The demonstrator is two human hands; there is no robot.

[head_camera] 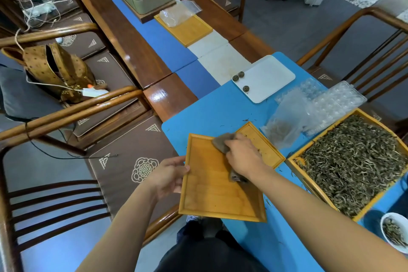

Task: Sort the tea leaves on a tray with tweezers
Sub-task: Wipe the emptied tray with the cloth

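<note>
An empty wooden tray [212,196] is tilted over the near edge of the blue table. My left hand [170,175] grips its left rim. My right hand [242,154] presses a brown-grey cloth [220,142] onto the tray's inner face. A second wooden tray [268,150] lies partly under it, behind my right hand. To the right stands a large wooden tray [293,159] heaped with loose tea leaves [353,161]. No tweezers are visible.
A white tray [271,77] with three tea balls [240,75] lies farther back. Clear plastic bags and blister trays [331,104] sit beside the leaf tray. A white bowl of leaves [395,231] is at the right edge. Wooden chairs [66,112] stand on the left.
</note>
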